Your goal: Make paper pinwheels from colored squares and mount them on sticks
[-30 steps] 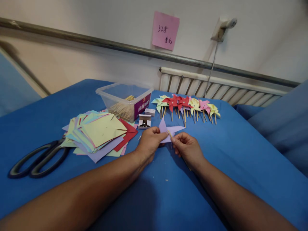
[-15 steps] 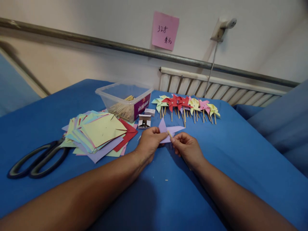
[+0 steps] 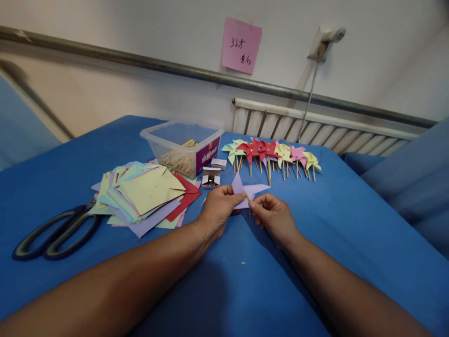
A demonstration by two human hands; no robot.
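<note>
Your left hand pinches the near left edge of a lilac paper pinwheel, fingers closed on the paper, while your right hand meets it from the other side, thumb and fingertips pressed together on a thin wooden stick at the pinwheel's centre. The pinwheel is held just above the blue table cover, in front of you and near the middle of the table. Just beyond your left hand lies a small open box, with a second small white box behind it. To the left of these sits a fanned stack of coloured paper squares, and farther left, black-handled scissors lie flat, touching the stack's edge. Behind the stack stands a clear plastic tub holding wooden sticks. Beyond your hands, a row of finished pinwheels in green, red, yellow and pink lies on the cover. A pink note is stuck on the wall above.
</note>
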